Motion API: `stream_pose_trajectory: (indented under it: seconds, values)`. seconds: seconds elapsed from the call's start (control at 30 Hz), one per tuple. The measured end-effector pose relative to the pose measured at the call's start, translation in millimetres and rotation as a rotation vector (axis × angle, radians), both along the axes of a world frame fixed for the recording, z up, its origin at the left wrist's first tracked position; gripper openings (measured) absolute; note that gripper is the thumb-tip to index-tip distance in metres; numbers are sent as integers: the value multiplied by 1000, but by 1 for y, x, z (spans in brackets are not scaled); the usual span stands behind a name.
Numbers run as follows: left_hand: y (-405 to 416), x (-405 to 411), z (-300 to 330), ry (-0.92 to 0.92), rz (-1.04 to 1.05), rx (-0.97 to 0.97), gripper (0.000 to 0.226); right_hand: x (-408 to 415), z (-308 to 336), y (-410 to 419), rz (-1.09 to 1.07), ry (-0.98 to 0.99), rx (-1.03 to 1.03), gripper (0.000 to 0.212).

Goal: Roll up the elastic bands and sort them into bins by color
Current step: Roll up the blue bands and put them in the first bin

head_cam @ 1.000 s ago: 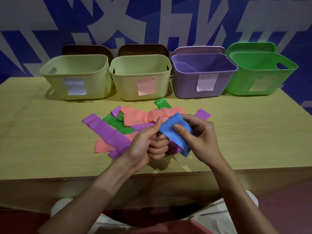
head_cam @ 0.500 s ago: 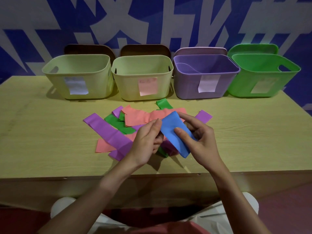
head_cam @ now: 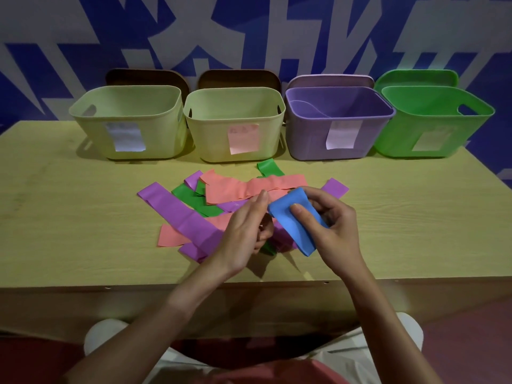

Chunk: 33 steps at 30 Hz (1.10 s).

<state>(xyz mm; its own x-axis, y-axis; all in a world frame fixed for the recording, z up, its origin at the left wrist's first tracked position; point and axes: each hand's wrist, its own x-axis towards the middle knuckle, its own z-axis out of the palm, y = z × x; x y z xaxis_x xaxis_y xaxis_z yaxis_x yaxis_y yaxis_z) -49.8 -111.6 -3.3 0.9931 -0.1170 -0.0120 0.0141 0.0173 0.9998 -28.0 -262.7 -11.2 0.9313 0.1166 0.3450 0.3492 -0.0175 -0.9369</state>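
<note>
Fingers and thumb of the right hand pinch the folded blue band, held above the loose pile of bands on the tabletop. The left hand has its fingers straight, their tips touching the band's edge. Four bins stand behind.

Band pile blocks table centre; bare table left, right and in front of pile, narrow strip behind it, then bin row walls off the back.
</note>
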Motion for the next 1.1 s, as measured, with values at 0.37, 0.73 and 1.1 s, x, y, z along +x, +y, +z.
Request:
stream_pose_trajectory:
  seconds: [0.37,0.73,1.1]
  values:
    - [0,1,-9,-35,66,26,38,-2,-6,1,42,-52,5,28]
    - [8,-3,1,280,-272,-448,41,6,-3,-6,150,-46,58,38]
    - [0,2,-3,5,-28,32,44,4,-3,-6,89,84,107,26]
